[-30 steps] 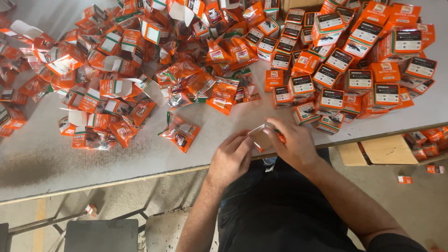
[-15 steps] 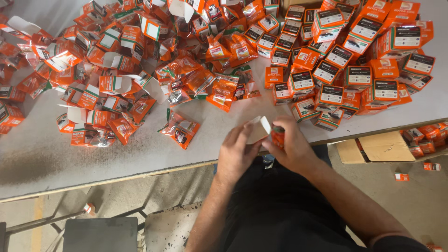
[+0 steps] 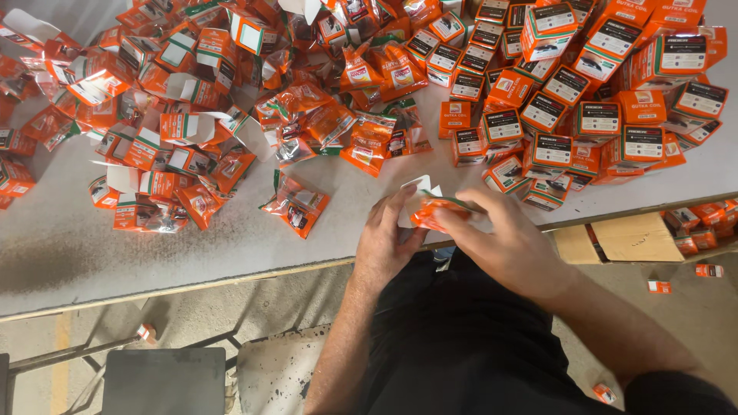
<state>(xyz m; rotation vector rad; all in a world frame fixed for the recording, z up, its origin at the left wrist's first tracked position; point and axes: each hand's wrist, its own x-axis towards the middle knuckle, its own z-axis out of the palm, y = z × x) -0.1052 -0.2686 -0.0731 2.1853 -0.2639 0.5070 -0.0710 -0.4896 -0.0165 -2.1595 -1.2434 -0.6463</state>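
My left hand [image 3: 388, 234] and my right hand [image 3: 503, 238] meet at the near edge of the grey table [image 3: 92, 238]. Between them they hold a small orange carton [image 3: 434, 209] with white flaps standing open at its far end. The left fingers pinch the carton's flap side, and the right hand wraps over its right end. An orange plastic pouch [image 3: 296, 204] lies alone on the table just left of my hands.
A heap of flat orange cartons and pouches [image 3: 177, 115] covers the table's left and middle. Closed orange boxes [image 3: 584, 107] crowd the right. A cardboard box [image 3: 623, 238] sits below the table edge at right, a dark stool [image 3: 165, 380] at lower left.
Both hands have shifted slightly up and right along the table edge. The carton has been turned, and its white flaps now stand open.
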